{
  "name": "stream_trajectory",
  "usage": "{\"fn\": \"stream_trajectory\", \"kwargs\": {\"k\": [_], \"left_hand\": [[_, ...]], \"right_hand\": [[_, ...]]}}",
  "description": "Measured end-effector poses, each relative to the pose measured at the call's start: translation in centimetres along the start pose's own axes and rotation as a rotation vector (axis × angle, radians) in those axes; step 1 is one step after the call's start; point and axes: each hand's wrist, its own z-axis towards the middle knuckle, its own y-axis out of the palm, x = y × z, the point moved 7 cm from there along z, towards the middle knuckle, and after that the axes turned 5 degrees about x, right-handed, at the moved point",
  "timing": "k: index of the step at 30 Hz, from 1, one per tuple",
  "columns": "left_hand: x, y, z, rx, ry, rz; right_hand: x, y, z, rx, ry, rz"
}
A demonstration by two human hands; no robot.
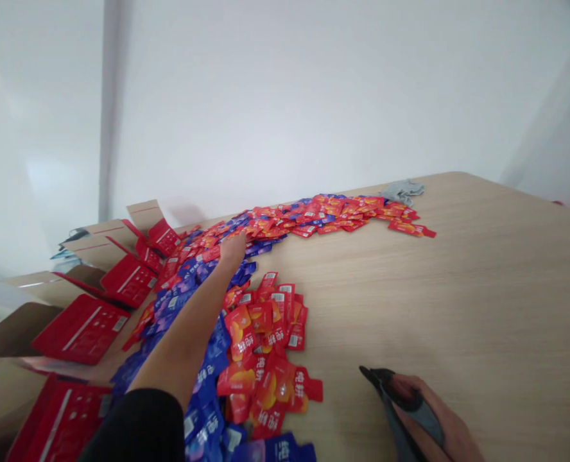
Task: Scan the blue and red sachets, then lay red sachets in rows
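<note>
My left hand (233,248) reaches across the long pile, its back to me, at the red and orange packets (266,226) along the far side. Its fingers are hidden, so a grip on a packet cannot be made out. Under the forearm lie blue packets (176,301). Right of them is a nearer heap of red and orange packets (275,378). Low on the right, my right hand (429,410) is held over the table with fingers stretched out. Grey, black-tipped material like a glove covers part of it; no packet shows in it.
Several red boxes (85,327) with raised cardboard flaps line the left side. A crumpled grey cloth (403,190) lies at the pile's far right end, near a lone red packet (413,229). The wooden table (434,289) meets a white wall (314,96) behind.
</note>
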Motion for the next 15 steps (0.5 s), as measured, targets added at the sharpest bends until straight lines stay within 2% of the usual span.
{"fn": "stream_trajectory", "kwargs": {"k": [3,5,7,9,10,12,15], "left_hand": [[3.0,-3.6,-2.4,0.062,0.039,-0.139],[5.3,-6.1,-5.3,0.106,0.099,-0.252],[7.3,-8.6,-9.6,0.123,0.159,-0.372],[9.1,-10.6,-15.0,0.089,0.227,-0.520],[10.1,-11.3,-18.1,0.000,0.287,-0.756],[12.0,-11.4,-24.9,-0.316,0.342,-1.165],[13.9,-9.2,-34.9,-0.824,0.308,-1.481]], "right_hand": [[-0.3,0.1,-0.1,0.012,-0.002,0.004],[-0.5,-0.2,-0.1,0.059,0.010,0.011],[-0.7,-0.7,-0.1,0.139,0.030,0.020],[-0.8,-1.3,-0.3,0.212,0.070,0.049],[-0.8,-1.6,-0.5,0.240,0.092,0.073],[-0.9,-2.0,-0.8,0.268,0.117,0.121],[-1.0,-2.4,-1.0,0.285,0.108,0.135]]}}
